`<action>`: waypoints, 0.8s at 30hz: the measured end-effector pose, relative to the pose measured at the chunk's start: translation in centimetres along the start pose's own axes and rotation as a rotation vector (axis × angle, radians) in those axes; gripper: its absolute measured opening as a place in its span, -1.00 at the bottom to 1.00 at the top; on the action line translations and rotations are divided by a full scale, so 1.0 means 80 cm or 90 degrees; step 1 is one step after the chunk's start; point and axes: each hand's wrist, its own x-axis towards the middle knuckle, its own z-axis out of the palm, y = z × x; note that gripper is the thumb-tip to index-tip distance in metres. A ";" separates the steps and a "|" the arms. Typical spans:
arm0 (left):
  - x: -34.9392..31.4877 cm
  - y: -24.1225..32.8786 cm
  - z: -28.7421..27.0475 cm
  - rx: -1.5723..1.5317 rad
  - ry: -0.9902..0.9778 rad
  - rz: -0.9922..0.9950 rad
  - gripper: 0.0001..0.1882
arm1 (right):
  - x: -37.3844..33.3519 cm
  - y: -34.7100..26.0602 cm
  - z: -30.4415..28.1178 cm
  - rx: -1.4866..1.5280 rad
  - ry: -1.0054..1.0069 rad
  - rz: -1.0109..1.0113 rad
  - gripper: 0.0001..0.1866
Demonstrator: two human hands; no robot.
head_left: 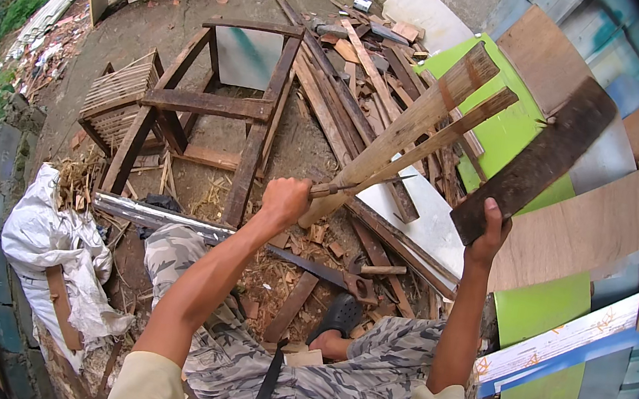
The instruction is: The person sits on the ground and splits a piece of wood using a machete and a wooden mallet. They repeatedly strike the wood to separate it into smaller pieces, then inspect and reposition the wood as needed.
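My right hand (490,232) grips the lower end of a dark, weathered wooden board (542,160), which is raised and tilted to the right. My left hand (285,201) is closed round the handle of a thin tool (326,190). Its narrow dark end points right and seems seen edge-on, so its kind is unclear. Just beyond that hand, a thick pale wooden post (418,124) and a thinner wooden strip (466,126) lean up to the right. A handsaw (310,268) lies below the left hand, beside a hammer (383,270) with a wooden handle.
A dark wooden frame (207,104) stands ahead on the left, near a slatted crate (119,96). Scrap timber (339,113) is heaped ahead. Green and plywood panels (574,225) line the right side. A white sack (56,237) sits at left. My shoe (338,319) rests among wood chips.
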 end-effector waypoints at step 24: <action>0.007 -0.001 0.004 0.009 -0.049 -0.010 -0.86 | -0.123 0.162 -0.014 -0.460 -0.238 0.405 -0.56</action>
